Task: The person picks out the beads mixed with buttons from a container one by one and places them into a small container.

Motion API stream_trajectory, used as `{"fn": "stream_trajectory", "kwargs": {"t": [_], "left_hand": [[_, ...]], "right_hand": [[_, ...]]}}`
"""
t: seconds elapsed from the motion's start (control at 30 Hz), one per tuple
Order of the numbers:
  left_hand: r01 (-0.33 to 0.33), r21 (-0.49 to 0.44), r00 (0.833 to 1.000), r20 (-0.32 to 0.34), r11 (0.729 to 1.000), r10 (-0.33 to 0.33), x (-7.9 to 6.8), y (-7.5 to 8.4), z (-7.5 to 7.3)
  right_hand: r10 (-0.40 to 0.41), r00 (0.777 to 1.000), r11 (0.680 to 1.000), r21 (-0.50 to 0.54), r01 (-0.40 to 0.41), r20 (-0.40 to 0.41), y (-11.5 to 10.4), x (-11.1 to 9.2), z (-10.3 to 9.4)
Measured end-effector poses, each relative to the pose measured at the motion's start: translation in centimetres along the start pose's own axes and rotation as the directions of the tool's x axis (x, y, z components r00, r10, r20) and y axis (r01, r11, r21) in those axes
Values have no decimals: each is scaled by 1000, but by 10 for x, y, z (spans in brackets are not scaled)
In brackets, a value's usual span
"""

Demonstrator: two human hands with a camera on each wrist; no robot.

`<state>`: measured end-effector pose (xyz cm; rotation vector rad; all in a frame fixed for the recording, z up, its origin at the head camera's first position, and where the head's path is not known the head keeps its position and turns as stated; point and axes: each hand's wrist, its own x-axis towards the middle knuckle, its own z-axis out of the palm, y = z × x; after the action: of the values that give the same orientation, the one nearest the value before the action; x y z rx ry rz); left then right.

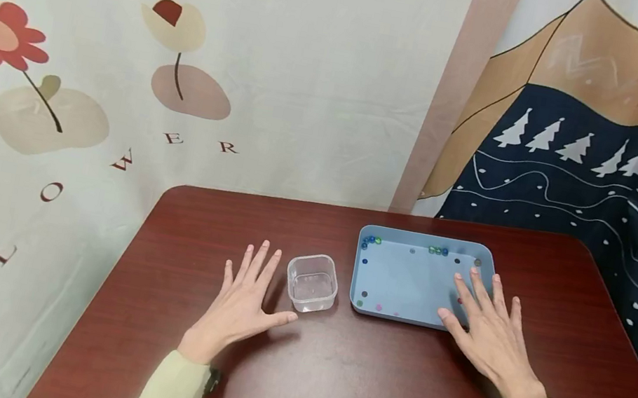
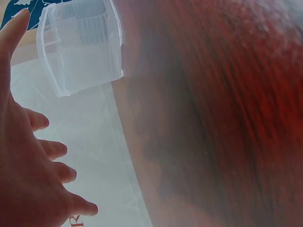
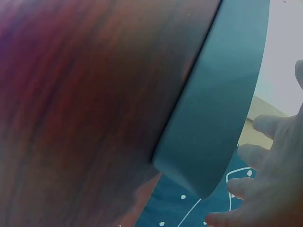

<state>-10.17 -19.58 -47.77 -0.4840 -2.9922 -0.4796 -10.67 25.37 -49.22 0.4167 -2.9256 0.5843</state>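
My left hand (image 1: 240,311) is spread just left of a small clear plastic container (image 1: 313,283), with the thumb near its lower left corner and nothing held. In the left wrist view the container (image 2: 80,47) stands beyond the fingers. Over the right end of a shallow blue tray (image 1: 407,279) hovers my right hand (image 1: 493,336), fingers splayed and holding nothing. Small marbles or beads, blue and green ones (image 1: 371,239) among them, lie scattered along the tray's edges. The right hand hides part of the tray's lower right corner. The tray's side wall (image 3: 213,94) fills the middle of the right wrist view.
A dark red wooden table (image 1: 337,387) carries the container and tray. Behind it hangs a pale curtain (image 1: 316,70) with flower prints, and at the right a navy cloth (image 1: 553,176) with white trees. The table's back edge runs close behind the tray.
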Motion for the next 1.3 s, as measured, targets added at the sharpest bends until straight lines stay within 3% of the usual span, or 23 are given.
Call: {"fn": "stream_trajectory", "kwargs": {"t": [0.5,0.73,0.93,1.1,1.3], "left_hand": [[9,-195,1000,-24,981,-14,9,10,1],[-33,-344,999,-35,938,23,16,15,6],[36,-456,998,54,889,-13,23,19,9],[69,-464,995,98,883,-26,30,19,12],[68,-424,994,111,903,-22,36,16,17]], "right_hand": [[-20,1000,1000,22,21,-16,-14,9,3],[-37,999,999,38,38,-10,-22,13,6],[-46,999,997,67,46,-4,-28,17,9],[-53,999,995,80,52,12,-32,20,11],[-67,998,995,72,66,16,-35,27,11]]}}
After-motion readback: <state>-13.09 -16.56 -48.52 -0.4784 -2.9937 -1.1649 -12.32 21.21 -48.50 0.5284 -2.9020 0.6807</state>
